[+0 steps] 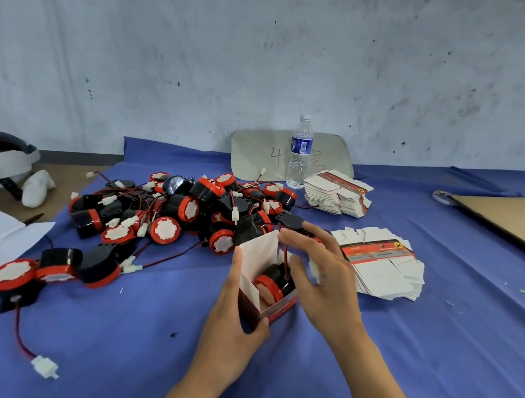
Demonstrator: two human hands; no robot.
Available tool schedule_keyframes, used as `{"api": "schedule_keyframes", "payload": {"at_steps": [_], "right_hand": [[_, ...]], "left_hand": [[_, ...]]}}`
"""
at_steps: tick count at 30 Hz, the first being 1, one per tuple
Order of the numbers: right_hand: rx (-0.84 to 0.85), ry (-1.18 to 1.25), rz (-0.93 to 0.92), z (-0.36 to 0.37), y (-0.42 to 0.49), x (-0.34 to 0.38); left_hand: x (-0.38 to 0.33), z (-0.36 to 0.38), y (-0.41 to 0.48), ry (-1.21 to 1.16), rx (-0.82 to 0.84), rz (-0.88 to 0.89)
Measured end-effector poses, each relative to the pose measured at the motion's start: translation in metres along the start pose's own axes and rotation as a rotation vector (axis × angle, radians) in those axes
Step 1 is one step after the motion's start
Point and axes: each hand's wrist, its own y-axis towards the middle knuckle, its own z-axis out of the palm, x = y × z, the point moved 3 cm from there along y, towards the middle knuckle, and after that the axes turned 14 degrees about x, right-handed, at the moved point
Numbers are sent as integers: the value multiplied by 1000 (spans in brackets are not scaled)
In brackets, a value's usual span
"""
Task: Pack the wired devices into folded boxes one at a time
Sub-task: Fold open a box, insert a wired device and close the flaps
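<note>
Now L hand (230,327) grips box (278,312) w/ device (269,288) inside, R hand (330,275) loose-fingered, thumb on it.

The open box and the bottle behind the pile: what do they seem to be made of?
The open box looks like thin printed card: white matt inside, red outside, sharply folded flaps. The bottle looks like clear plastic: see-through, with white cap and blue label.

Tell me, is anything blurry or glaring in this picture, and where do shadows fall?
Head view: the right hand is smeared by motion; the left hand and the box it grips look sharper. Same view: soft, even light, faint shadows on the blue cloth under the hands, no harsh glare.
</note>
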Motion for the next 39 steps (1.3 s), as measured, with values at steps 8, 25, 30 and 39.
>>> {"api": "schedule_keyframes", "payload": {"at_steps": [8,25,30,39], "right_hand": [[-216,853,-211,-13,-3,37],[-18,-167,-357,-8,-7,48],[54,-394,-340,-3,-5,44],[117,659,284,9,0,4]], "left_hand": [[-22,-8,-3,63,-112,132],[-60,-24,-23,125,-416,265],[-51,-26,-16,271,-414,314],[-21,-13,1,-134,-53,-88]]}}
